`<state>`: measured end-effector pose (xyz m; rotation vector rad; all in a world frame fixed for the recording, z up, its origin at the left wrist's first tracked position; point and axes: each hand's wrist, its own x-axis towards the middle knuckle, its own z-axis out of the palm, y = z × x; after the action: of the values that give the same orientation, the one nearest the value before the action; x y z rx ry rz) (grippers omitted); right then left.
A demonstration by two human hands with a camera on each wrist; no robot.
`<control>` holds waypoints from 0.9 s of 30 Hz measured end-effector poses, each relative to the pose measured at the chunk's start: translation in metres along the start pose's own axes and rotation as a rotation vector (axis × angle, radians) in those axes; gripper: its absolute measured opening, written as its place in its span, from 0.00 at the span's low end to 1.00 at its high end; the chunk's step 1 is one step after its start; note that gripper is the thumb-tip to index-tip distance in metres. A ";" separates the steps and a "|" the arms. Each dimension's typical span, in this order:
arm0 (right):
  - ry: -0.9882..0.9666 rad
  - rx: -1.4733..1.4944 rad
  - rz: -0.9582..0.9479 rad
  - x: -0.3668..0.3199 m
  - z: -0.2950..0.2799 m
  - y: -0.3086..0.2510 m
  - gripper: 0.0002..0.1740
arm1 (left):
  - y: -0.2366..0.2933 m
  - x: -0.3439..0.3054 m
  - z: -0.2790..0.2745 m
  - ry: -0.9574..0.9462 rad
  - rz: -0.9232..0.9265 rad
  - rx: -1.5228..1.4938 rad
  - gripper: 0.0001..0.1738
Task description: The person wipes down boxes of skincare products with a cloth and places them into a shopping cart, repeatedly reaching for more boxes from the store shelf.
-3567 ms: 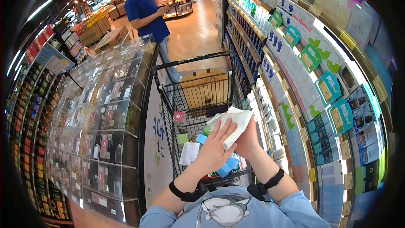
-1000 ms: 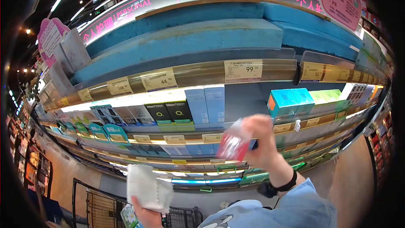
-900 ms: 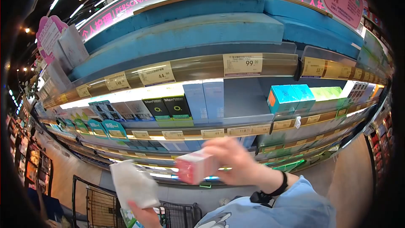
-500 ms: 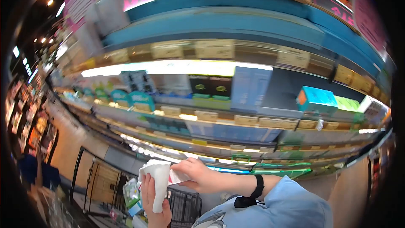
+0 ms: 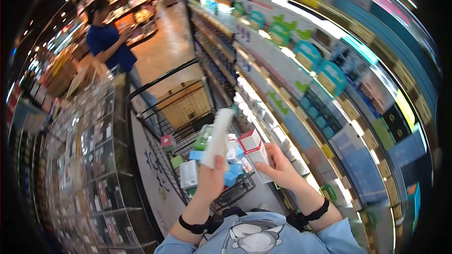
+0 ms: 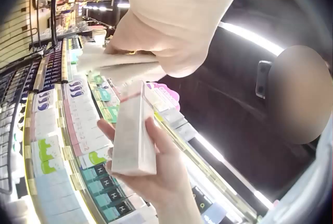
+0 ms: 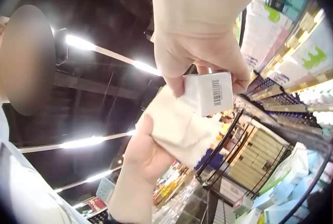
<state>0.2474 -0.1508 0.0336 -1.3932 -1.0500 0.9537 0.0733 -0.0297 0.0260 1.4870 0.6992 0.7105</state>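
Wire cart (image 5: pixel 162 77) holding boxes (image 5: pixel 188 174)

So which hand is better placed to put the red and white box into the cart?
Probably the right hand: it grips the box just over the cart. The left hand is busy, holding a folded white cloth.

A supermarket aisle: price-tagged shelves (image 5: pixel 301 70) of boxed goods, a wire shopping cart (image 5: pixel 188 108), another shopper (image 5: pixel 110 49).
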 end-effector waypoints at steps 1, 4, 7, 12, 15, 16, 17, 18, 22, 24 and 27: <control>-0.045 0.008 0.051 0.009 0.014 0.000 0.28 | -0.001 0.002 0.000 -0.012 0.172 0.153 0.28; -0.071 0.022 0.112 0.035 0.054 0.008 0.26 | 0.007 0.008 -0.014 0.053 0.537 0.481 0.29; -0.078 0.053 0.127 0.061 0.084 0.022 0.25 | -0.008 0.011 -0.046 0.038 0.425 0.387 0.31; -0.050 0.459 0.224 0.095 0.134 0.021 0.36 | -0.011 -0.002 -0.084 -0.046 0.323 0.402 0.29; -0.022 0.583 0.247 0.110 0.156 0.011 0.37 | -0.015 -0.010 -0.107 -0.073 0.357 0.454 0.30; -0.044 0.630 0.258 0.115 0.158 0.018 0.37 | -0.016 -0.013 -0.114 -0.108 0.332 0.450 0.30; -0.065 0.675 0.272 0.120 0.160 0.022 0.37 | -0.017 -0.016 -0.119 -0.143 0.306 0.442 0.30; -0.081 0.670 0.281 0.124 0.165 0.022 0.37 | -0.019 -0.019 -0.124 -0.157 0.296 0.449 0.31; -0.052 0.775 0.310 0.145 0.174 0.020 0.36 | -0.023 -0.028 -0.134 -0.162 0.271 0.437 0.31; -0.025 0.846 0.386 0.156 0.177 0.020 0.31 | -0.023 -0.029 -0.137 -0.157 0.265 0.464 0.30; -0.029 0.723 0.476 0.172 0.169 0.025 0.24 | -0.024 -0.033 -0.136 -0.102 0.221 0.403 0.27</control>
<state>0.1368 0.0616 -0.0038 -1.0161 -0.3084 1.5156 -0.0540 0.0295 0.0051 1.9790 0.6286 0.6797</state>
